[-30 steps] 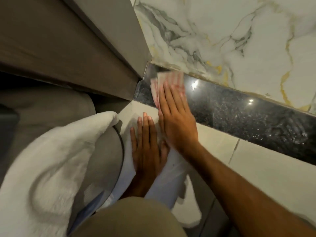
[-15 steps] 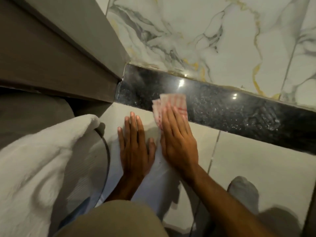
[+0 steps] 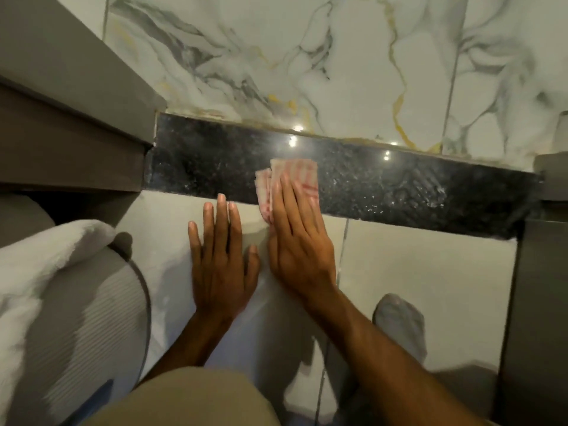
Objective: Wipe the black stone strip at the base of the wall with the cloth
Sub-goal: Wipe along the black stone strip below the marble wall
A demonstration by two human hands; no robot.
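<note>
A glossy black speckled stone strip [image 3: 384,186] runs along the foot of the white marble wall [image 3: 307,56]. My right hand [image 3: 299,238] lies flat with its fingers pressing a folded pink-and-white striped cloth [image 3: 299,175] against the strip near its middle. The cloth shows above and to the left of my fingertips. My left hand [image 3: 219,262] rests palm down on the pale floor tile [image 3: 430,272] beside the right hand, fingers spread, holding nothing; its fingertips reach the strip's lower edge.
A grey door frame [image 3: 76,133] closes the strip's left end and a dark grey panel [image 3: 534,302] its right end. A white fluffy towel [image 3: 40,265] lies on a ribbed grey mat [image 3: 92,327] at left. A grey-socked foot [image 3: 399,321] rests on the tiles.
My right hand has slid the cloth rightward along the strip, away from the left corner. My left hand has followed on the floor tile.
</note>
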